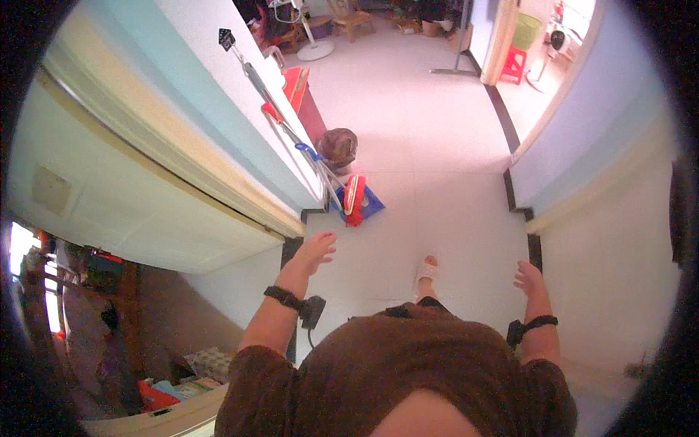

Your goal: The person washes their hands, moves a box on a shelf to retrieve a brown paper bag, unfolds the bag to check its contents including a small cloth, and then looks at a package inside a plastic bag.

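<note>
My left hand is held out in the air with its fingers apart and nothing in it. My right hand hangs in the air on the other side, fingers loosely bent and apart, also holding nothing. Each wrist wears a black strap with a small device. Ahead of my left hand, not touched by it, a broom with a red head leans against the wall corner. Its bristles rest by a blue dustpan on the floor. One of my feet, in a light sandal, is on the floor between my hands.
A bin with a dark liner stands beyond the broom, by a red-topped cabinet. Farther off are a white stand fan and a wooden chair. A red stool shows through the right doorway. A door stands at left.
</note>
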